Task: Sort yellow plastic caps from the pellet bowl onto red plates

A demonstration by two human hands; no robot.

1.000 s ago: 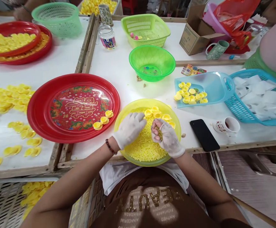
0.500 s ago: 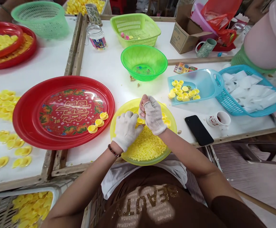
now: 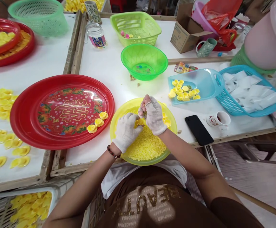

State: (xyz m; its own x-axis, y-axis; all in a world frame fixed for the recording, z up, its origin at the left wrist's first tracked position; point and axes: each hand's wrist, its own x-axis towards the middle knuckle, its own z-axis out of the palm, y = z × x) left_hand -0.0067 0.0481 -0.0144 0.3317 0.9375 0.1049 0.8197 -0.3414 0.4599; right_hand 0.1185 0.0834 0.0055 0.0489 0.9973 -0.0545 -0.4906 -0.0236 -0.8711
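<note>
Both hands wear white gloves that leave the fingertips bare, and they meet over a yellow bowl [image 3: 152, 162]. Small yellow pellets [image 3: 147, 147] fill much of that bowl. Between its thumb and fingers my left hand [image 3: 126, 131] grips a small yellow plastic cup [image 3: 140, 122]. My right hand [image 3: 153, 116] is closed just above and to the right, fingers pinched; what they hold is hidden. More yellow cups [image 3: 167, 122] lie in the bowl, beyond my right wrist. Three yellow pieces [image 3: 99, 122] rest on the right side of a large red tray [image 3: 30, 136].
A green bowl [image 3: 144, 75] and a lime basket [image 3: 138, 19] stand ahead. To the right are a blue scoop tray [image 3: 207, 79] with yellow cups, a black phone [image 3: 199, 129], a mug [image 3: 217, 119] and a blue basket [image 3: 238, 109]. Yellow pieces [image 3: 0, 101] cover part of the left table.
My left fingers have shifted slightly, and the yellow cup in them shows more clearly. My right hand has opened its pinch a little. The view has turned slightly to the right.
</note>
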